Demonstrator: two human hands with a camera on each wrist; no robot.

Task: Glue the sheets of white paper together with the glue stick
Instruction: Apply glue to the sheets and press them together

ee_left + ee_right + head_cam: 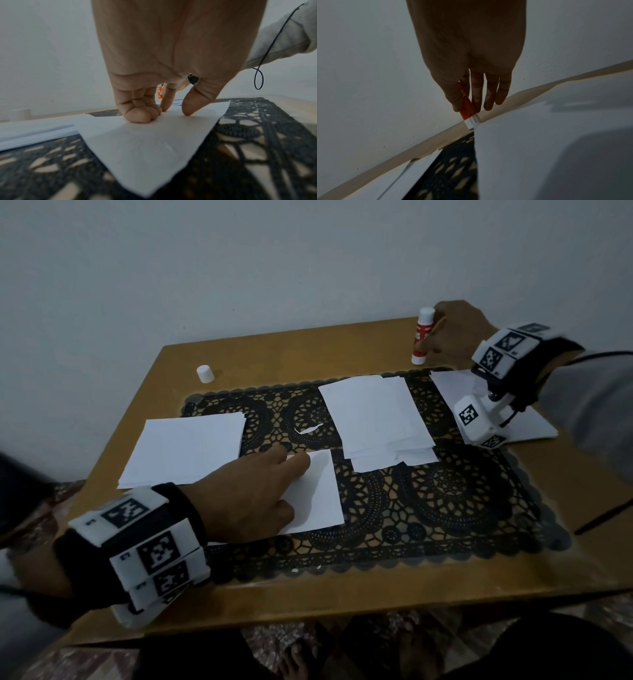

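A single white sheet [318, 498] lies on the black lace mat [428, 508] near the front left. My left hand [291, 470] presses it down: thumb and index fingertip rest on the paper [145, 142], and the other fingers are tucked under. At the back right, the orange-and-white glue stick [420, 337] stands upright and uncapped on the table. My right hand [442, 337] grips it, thumb on one side of the barrel [467, 109] and fingers on the other. Its white cap [205, 373] stands at the back left.
A stack of white sheets [185, 450] lies at the left and a looser pile [376, 419] in the middle. More paper [448, 385] sits under my right wrist. A small torn scrap [310, 429] lies between the stacks. The wooden table [308, 604] meets a wall.
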